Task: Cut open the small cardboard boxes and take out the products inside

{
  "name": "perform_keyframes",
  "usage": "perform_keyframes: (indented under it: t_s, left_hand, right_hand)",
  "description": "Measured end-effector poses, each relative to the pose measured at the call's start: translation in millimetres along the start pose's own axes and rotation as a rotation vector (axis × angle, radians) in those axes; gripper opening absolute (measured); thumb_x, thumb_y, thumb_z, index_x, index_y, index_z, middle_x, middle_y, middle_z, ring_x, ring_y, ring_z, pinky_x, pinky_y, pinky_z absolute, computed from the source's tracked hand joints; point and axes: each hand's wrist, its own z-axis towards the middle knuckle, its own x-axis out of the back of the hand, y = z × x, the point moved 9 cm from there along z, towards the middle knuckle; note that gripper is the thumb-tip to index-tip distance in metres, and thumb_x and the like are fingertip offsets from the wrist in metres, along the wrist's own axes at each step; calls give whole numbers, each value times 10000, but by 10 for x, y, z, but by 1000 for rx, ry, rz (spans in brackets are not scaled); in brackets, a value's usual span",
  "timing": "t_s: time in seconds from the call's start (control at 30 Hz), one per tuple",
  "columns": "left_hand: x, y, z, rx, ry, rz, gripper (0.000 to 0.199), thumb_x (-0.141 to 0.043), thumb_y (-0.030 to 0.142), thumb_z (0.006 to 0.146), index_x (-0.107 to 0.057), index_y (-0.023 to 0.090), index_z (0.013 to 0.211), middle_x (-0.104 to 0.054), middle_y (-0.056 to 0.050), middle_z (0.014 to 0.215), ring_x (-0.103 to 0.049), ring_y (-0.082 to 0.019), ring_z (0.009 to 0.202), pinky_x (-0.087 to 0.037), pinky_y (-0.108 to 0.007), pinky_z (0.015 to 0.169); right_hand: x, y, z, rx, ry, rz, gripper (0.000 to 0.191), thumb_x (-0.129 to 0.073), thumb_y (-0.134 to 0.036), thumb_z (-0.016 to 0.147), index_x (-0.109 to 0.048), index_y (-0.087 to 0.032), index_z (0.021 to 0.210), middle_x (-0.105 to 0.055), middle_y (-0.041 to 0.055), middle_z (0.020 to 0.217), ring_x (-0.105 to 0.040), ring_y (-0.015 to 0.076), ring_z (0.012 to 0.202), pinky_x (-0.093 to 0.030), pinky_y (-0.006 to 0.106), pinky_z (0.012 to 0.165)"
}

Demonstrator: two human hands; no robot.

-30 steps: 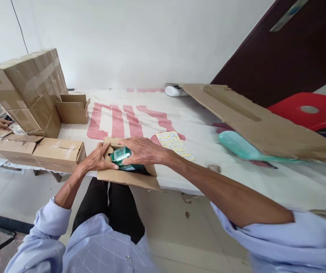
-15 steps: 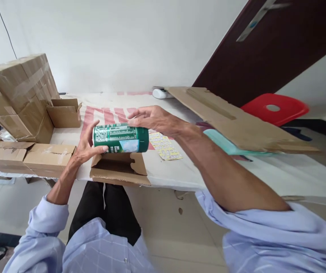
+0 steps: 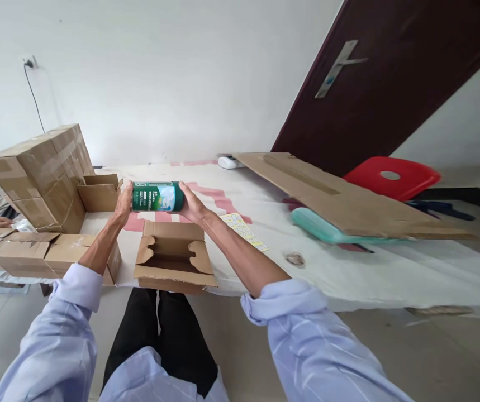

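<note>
A green can [image 3: 156, 197] with a printed label lies sideways in the air between my two hands. My left hand [image 3: 124, 204] grips its left end, and my right hand [image 3: 191, 204] clasps the right end. Just below and nearer to me, an open cardboard box [image 3: 176, 251] sits at the table's front edge, its flaps spread and a dark inside showing. A yellow sheet of stickers [image 3: 243, 230] lies on the cloth beyond my right forearm.
Taped cartons [image 3: 42, 173] are stacked at the left, beside a small open box [image 3: 99, 195]. Closed boxes [image 3: 25, 251] line the front edge. At the right, a flat cardboard sheet [image 3: 327, 195] covers part of a green stool [image 3: 319, 223]. Another person's hand [image 3: 0, 222] shows far left.
My right hand has gone from on top of the can to its right end. The can has turned so its front label shows, and sits farther from the open box.
</note>
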Motion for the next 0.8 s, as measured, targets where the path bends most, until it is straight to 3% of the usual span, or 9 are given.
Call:
perform_keyframes:
  t_s: [0.13, 0.27, 0.4, 0.5, 0.57, 0.67, 0.73, 0.8]
  left_hand:
    - [-25, -172, -7, 46, -16, 79, 825, -447, 1009, 904, -624, 220, 1064, -712, -57, 862, -743, -264, 899, -605, -350, 733]
    - [-107, -201, -103, 63, -55, 121, 805, -439, 1009, 908, -589, 222, 988, -642, -22, 765, -694, -234, 844, -617, -391, 795]
    - [-206, -55, -175, 15, -140, 153, 726, -505, 935, 959, -611, 219, 1009, -601, 4, 743, -675, -206, 835, -628, -408, 866]
    - [-176, 122, -213, -5, -209, 160, 682, -647, 859, 936, -648, 210, 1146, -674, -17, 878, -702, -217, 918, -633, -416, 910]
    - [-129, 314, -290, -71, -254, 186, 752, -837, 737, 851, -633, 203, 1341, -731, -59, 1112, -707, -251, 1059, -619, -434, 984]
    - [-132, 624, -580, -258, -344, 329, 1106, -1035, 555, 650, -532, 210, 1572, -679, -114, 1403, -657, -337, 1260, -589, -462, 1064]
    - [-191, 654, -844, -287, -422, 435, 1171, -1043, 562, 620, -516, 215, 1607, -675, -123, 1385, -660, -355, 1246, -598, -465, 1017]
    - [-248, 564, -1086, -265, -473, 518, 1125, -1031, 593, 626, -558, 212, 1572, -689, -119, 1320, -679, -351, 1188, -596, -461, 974]
  right_hand:
    - [102, 272, 68, -146, 42, -35, 795, -571, -1011, 802, -600, -276, 1103, -763, 65, 922, -724, 280, 922, -628, 396, 719]
    - [80, 408, 6, -193, 4, -116, 831, -526, -1057, 800, -605, -265, 1038, -714, 51, 879, -693, 253, 910, -633, 435, 824]
    - [62, 335, -14, -158, 3, -136, 813, -544, -1031, 807, -582, -243, 1003, -647, 19, 806, -649, 211, 886, -603, 423, 885]
    - [110, 101, -81, -92, 31, -131, 787, -646, -973, 771, -576, -245, 1060, -636, 2, 818, -629, 201, 882, -593, 396, 875]
    - [156, -122, -240, -23, 25, -132, 778, -729, -914, 748, -599, -259, 1146, -685, 14, 903, -653, 223, 941, -603, 392, 880]
    - [188, -460, -692, 141, -42, -185, 744, -829, -757, 768, -619, -302, 1319, -754, 51, 1188, -695, 287, 1135, -627, 435, 930]
    - [227, -534, -1045, 186, -55, -234, 738, -865, -655, 769, -621, -311, 1375, -733, 65, 1350, -686, 315, 1252, -627, 455, 974]
    - [269, -444, -1330, 144, -53, -286, 742, -877, -607, 761, -627, -309, 1392, -719, 75, 1415, -682, 330, 1300, -626, 473, 1003]
